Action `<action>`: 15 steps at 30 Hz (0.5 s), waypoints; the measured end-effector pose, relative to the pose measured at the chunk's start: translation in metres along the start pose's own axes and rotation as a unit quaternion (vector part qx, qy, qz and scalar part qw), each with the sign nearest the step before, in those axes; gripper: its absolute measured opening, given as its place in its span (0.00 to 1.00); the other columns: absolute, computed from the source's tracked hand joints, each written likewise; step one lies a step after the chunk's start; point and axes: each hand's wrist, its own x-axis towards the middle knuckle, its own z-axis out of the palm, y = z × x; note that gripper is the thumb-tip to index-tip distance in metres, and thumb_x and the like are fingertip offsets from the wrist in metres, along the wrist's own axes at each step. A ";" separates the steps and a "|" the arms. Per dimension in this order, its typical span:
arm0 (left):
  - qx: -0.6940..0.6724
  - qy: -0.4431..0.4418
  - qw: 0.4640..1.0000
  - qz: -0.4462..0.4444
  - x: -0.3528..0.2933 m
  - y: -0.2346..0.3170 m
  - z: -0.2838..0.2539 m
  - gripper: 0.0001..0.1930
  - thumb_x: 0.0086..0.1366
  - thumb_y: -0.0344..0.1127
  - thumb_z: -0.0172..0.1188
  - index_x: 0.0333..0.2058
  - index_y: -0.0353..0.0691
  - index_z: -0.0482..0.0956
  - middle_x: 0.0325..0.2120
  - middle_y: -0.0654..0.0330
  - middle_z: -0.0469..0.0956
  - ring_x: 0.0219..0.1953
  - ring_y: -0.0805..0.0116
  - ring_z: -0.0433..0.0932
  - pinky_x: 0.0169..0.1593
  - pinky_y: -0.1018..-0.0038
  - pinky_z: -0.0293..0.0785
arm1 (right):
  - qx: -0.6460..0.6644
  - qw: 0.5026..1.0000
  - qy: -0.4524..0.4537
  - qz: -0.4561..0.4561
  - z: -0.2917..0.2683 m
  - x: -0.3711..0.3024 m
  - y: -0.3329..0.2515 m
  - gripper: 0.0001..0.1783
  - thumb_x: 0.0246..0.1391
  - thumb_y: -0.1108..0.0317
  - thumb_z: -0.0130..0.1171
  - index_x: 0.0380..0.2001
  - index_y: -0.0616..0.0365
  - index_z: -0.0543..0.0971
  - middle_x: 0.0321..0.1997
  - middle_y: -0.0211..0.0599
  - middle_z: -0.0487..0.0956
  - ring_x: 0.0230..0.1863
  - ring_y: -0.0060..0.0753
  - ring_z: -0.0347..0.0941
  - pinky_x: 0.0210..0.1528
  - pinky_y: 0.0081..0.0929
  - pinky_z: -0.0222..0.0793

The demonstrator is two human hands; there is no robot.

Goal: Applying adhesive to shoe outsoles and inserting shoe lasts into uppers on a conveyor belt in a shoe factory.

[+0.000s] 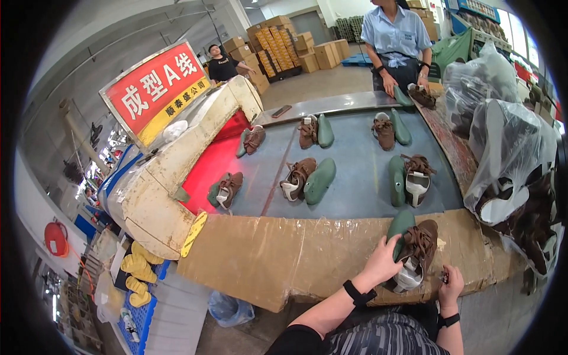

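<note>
A brown lace-up shoe [421,245] with a pale heel rests on the cardboard-covered front ledge [254,254]. Against its left side lies a green shoe last [402,222]. My left hand [381,262] is closed on the last, its fingers between last and shoe. To the right of the heel, my right hand [451,284] pinches a small dark thing [445,276], too small to name. Just beyond the ledge, another brown shoe [418,180] stands beside a green last [397,180] on the grey belt [349,177].
Several more shoe-and-last pairs stand on the belt, which enters a red-lit machine [154,183] at left. Plastic bags of shoes [512,160] crowd the right side. Across the belt, a person in a blue shirt [396,35] handles a shoe and last. Another person [225,65] is farther back.
</note>
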 end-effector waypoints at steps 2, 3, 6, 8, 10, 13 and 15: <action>0.004 -0.003 1.000 0.002 0.001 0.001 -0.002 0.39 0.51 0.33 0.64 0.63 0.42 0.59 0.60 0.31 0.57 0.61 0.35 0.61 0.63 0.60 0.63 | -0.002 1.000 0.013 -0.012 -0.001 0.001 -0.004 0.18 0.38 0.84 0.49 0.35 0.60 0.76 0.24 0.42 0.69 0.26 0.45 0.68 0.28 0.35 0.64; 0.009 -0.004 1.000 -0.001 0.001 0.001 -0.002 0.39 0.51 0.33 0.63 0.63 0.42 0.59 0.60 0.32 0.57 0.61 0.36 0.61 0.63 0.59 0.63 | -0.001 1.000 0.019 -0.013 0.000 0.002 -0.003 0.18 0.38 0.84 0.49 0.35 0.60 0.76 0.24 0.42 0.69 0.26 0.45 0.68 0.28 0.35 0.64; 0.019 -0.008 1.000 -0.003 0.001 0.001 -0.001 0.39 0.52 0.33 0.63 0.63 0.43 0.59 0.60 0.33 0.57 0.61 0.36 0.61 0.62 0.59 0.63 | 0.006 1.000 0.006 0.007 -0.001 0.002 -0.003 0.17 0.38 0.84 0.49 0.35 0.59 0.76 0.24 0.41 0.69 0.25 0.43 0.68 0.27 0.34 0.64; 0.021 -0.004 1.000 -0.005 0.002 0.001 0.000 0.38 0.51 0.33 0.63 0.63 0.43 0.59 0.60 0.33 0.57 0.61 0.36 0.62 0.62 0.59 0.64 | -0.003 1.000 0.010 -0.006 -0.002 0.004 -0.004 0.16 0.38 0.84 0.50 0.34 0.59 0.76 0.22 0.40 0.68 0.23 0.42 0.67 0.26 0.33 0.63; 0.019 -0.006 1.000 -0.001 0.002 -0.001 0.000 0.38 0.51 0.33 0.63 0.63 0.43 0.59 0.60 0.34 0.57 0.61 0.36 0.62 0.62 0.59 0.64 | 0.000 1.000 0.013 -0.006 -0.001 0.003 -0.003 0.16 0.38 0.84 0.50 0.34 0.59 0.76 0.22 0.40 0.67 0.23 0.42 0.67 0.26 0.33 0.62; 0.002 -0.012 1.000 0.004 0.003 -0.003 0.001 0.39 0.51 0.33 0.62 0.63 0.43 0.58 0.61 0.32 0.56 0.62 0.35 0.59 0.62 0.57 0.63 | 0.003 1.000 0.014 -0.007 -0.001 0.002 -0.001 0.16 0.38 0.84 0.50 0.33 0.59 0.76 0.21 0.39 0.67 0.22 0.42 0.67 0.25 0.33 0.62; -0.012 -0.018 1.000 0.006 0.004 -0.005 0.002 0.39 0.51 0.33 0.62 0.64 0.44 0.57 0.61 0.30 0.55 0.63 0.33 0.57 0.63 0.56 0.62 | 0.004 1.000 0.015 -0.007 -0.002 0.002 -0.001 0.16 0.38 0.84 0.50 0.33 0.59 0.76 0.21 0.39 0.67 0.22 0.41 0.66 0.25 0.33 0.62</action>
